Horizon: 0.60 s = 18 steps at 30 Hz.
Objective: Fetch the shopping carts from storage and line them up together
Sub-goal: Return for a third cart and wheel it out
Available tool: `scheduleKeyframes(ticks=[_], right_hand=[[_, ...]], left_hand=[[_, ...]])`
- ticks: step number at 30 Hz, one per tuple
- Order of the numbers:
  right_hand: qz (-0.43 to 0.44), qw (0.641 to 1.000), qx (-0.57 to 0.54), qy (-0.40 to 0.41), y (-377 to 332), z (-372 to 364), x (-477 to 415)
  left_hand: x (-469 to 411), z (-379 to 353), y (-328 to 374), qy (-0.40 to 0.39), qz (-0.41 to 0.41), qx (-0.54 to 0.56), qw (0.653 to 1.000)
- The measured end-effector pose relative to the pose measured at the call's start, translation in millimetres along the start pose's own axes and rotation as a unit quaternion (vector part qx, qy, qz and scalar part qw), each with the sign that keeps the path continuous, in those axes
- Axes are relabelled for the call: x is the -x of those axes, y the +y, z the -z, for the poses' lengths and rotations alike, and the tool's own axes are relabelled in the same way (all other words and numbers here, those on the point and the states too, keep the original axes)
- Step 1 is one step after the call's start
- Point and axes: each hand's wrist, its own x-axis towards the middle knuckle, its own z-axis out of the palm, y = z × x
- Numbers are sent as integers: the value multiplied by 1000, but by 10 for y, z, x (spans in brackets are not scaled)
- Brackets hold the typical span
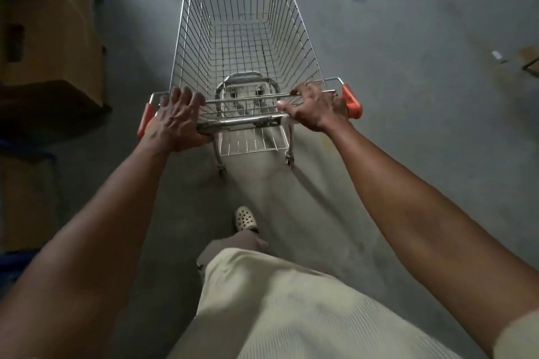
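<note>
Shopping cart of silver wire mesh with orange corner caps (239, 38) stands on a grey concrete floor (408, 38), seen from the head camera. Left hand (178, 119) and right hand (315, 108) each wrap the chrome handle bar (242, 121). Cardboard boxes (49, 38) stand near on the left; pushing evenly with both hands should steer the cart past them.
</note>
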Motion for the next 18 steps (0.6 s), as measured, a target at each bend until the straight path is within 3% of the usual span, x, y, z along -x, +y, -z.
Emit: scheduleKeyframes(ticks=[5, 9, 18], right_hand=[[-28, 999, 1, -30, -190, 292, -1218], [-24, 1000, -5, -8, -281, 511, -2164], [-5, 999, -26, 40, -411, 1147, -4856]], left_hand=[[-1111, 318, -604, -31, 13, 28, 999], [-2019, 504, -1023, -69, 21, 62, 996], [-4295, 1003, -1856, -32, 44, 44, 998]])
